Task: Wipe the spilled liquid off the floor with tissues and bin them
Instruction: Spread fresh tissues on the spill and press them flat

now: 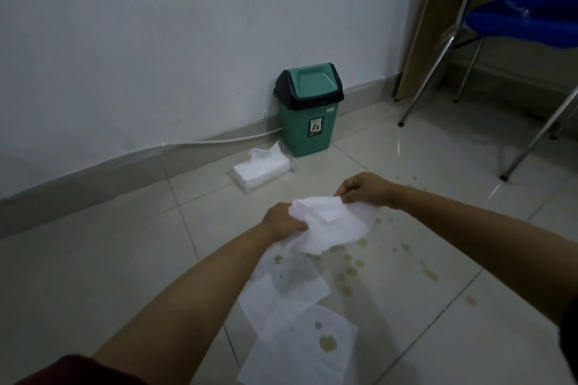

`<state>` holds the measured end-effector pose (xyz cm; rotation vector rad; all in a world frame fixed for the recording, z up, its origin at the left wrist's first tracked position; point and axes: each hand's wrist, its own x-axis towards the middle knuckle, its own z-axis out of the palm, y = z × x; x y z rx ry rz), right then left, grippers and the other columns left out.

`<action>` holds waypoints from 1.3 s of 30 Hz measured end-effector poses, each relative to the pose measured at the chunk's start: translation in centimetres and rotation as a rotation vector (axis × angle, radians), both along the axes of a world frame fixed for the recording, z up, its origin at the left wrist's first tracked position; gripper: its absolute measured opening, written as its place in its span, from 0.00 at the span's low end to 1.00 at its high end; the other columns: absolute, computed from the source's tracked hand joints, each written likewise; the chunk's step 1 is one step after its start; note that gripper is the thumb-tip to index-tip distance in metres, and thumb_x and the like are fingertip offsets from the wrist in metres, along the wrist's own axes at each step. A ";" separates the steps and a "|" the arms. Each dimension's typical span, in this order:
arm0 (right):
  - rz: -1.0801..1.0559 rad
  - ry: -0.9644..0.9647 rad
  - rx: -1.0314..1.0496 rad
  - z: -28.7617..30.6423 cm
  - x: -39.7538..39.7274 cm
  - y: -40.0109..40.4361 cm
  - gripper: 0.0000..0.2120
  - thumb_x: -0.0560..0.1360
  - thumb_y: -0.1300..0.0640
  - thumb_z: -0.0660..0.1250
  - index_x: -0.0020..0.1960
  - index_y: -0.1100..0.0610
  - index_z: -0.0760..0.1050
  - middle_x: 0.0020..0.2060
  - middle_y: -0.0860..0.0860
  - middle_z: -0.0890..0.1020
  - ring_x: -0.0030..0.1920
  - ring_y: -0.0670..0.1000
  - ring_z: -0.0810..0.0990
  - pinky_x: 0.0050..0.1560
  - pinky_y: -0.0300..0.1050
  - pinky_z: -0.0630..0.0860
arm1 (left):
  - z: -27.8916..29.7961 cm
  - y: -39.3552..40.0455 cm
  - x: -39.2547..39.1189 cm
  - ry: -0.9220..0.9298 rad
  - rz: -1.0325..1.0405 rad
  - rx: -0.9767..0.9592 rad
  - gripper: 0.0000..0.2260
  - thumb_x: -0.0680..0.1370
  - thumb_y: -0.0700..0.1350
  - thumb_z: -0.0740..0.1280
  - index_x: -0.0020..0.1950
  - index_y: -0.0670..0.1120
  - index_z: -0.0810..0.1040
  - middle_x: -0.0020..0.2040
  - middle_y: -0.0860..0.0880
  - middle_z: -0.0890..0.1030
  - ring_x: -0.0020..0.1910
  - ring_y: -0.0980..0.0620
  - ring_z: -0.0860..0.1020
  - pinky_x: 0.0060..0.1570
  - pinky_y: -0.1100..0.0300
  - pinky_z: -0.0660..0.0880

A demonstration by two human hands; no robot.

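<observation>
Bare forearms; a dark red sleeve (78, 369) covers the left upper arm.

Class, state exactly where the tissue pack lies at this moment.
In the head view the tissue pack lies on the floor left of centre, beside the wall's skirting, just left of and in front of the green bin.

Swing-lid bin (308, 116): green body and flap, black lid collar, small pictogram label on the front. Tissues (328, 223): plain white; spilled liquid (347, 272): yellowish-brown spots on pale glossy floor tiles (109, 259). Chair (525, 9): blue seat, chrome legs.
</observation>
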<state>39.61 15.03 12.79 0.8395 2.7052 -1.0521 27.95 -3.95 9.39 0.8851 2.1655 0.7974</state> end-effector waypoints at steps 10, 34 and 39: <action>0.020 -0.019 0.033 -11.7 -0.2 1.9 0.05 0.72 0.59 0.70 0.46 0.55 0.83 0.50 0.51 0.83 0.51 0.49 0.77 0.52 0.39 0.69 | -11.8 0.3 3.6 0.072 0.034 -0.118 0.19 0.79 0.49 0.63 0.67 0.41 0.72 0.66 0.42 0.75 0.65 0.46 0.73 0.63 0.59 0.68; -0.098 0.426 0.187 -19.7 -2.6 -2.9 0.07 0.74 0.64 0.65 0.45 0.53 0.70 0.44 0.47 0.70 0.39 0.43 0.71 0.41 0.34 0.69 | -15.0 1.3 0.4 0.259 0.328 0.007 0.10 0.78 0.47 0.64 0.58 0.46 0.71 0.52 0.45 0.82 0.54 0.43 0.78 0.58 0.54 0.69; -0.079 0.355 0.206 -20.7 -1.6 -3.6 0.05 0.77 0.63 0.62 0.50 0.56 0.73 0.49 0.49 0.71 0.46 0.48 0.72 0.50 0.40 0.72 | -14.9 1.6 0.4 0.508 0.341 -0.030 0.09 0.75 0.38 0.64 0.54 0.45 0.71 0.53 0.45 0.75 0.55 0.45 0.71 0.54 0.55 0.70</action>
